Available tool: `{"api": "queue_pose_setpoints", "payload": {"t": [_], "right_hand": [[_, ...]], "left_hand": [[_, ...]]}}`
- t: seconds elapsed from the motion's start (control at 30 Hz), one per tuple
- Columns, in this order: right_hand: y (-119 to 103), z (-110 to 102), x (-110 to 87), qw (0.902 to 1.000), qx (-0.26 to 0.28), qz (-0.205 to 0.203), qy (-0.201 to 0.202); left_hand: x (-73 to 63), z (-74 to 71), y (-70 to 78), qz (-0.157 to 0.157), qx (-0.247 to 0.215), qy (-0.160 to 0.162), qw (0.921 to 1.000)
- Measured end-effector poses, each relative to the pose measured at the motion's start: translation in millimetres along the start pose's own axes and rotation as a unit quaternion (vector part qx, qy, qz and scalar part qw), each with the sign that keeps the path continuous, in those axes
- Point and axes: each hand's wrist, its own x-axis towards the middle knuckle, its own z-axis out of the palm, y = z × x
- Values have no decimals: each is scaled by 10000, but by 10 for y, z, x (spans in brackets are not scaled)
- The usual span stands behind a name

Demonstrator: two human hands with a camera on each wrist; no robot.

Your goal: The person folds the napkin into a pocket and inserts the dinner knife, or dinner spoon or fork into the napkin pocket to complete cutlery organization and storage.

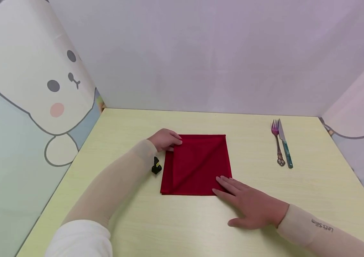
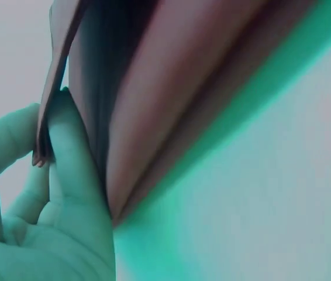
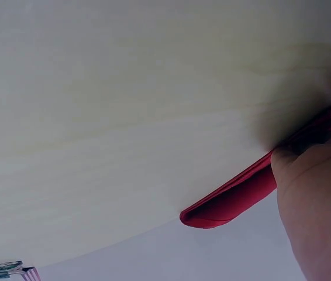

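Note:
A red cloth napkin [image 1: 201, 164], folded into a square with a diagonal crease, lies on the table. My left hand [image 1: 166, 140] is at its upper left corner. There, thumb and fingers pinch a layer of the cloth [image 2: 57, 64], lifting its edge off the layers below. Across the lower right corner lies my right hand [image 1: 254, 207], fingers spread and straight, fingertips resting on the napkin. In the right wrist view the napkin's folded edge [image 3: 230, 202] runs out from under the right hand [image 3: 323, 205].
A fork [image 1: 277, 142] and a knife [image 1: 286, 144] with a green handle lie side by side at the right of the table [image 1: 130, 125]. A small black object [image 1: 156, 166] shows beside the left wrist. Curtains with cartoon animals [image 1: 37, 71] hang around the table.

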Motion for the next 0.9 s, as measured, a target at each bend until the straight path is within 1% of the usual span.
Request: {"api": "queue_pose_setpoints", "payload": {"t": [0.2,0.27,0.37,0.43,0.5,0.6,0.7,0.9], "right_hand": [[13,17,-6,10000,-40,3,7],[18,27,-8,10000,-56,-4,25],[24,44,-8,10000,-76,-18,58],[26,51,-10,10000,-66,-13,66],[28,55,-12,10000,-53,-11,71],[30,49,-13,10000,-5,31,30],[31,44,-12,10000,14,21,31],[26,33,-8,9999,-61,-87,136]], "left_hand": [[33,-61,-25,-67,186,581,9981],[33,-59,-28,-27,205,735,9971],[31,-46,-34,111,437,975,9942],[30,-36,-35,230,693,1157,9906],[31,-28,-33,332,1011,1385,9846],[29,-23,-25,420,1306,1637,9769],[32,-36,-17,346,1368,1752,9744],[77,-79,-40,267,1353,1794,9741]]}}
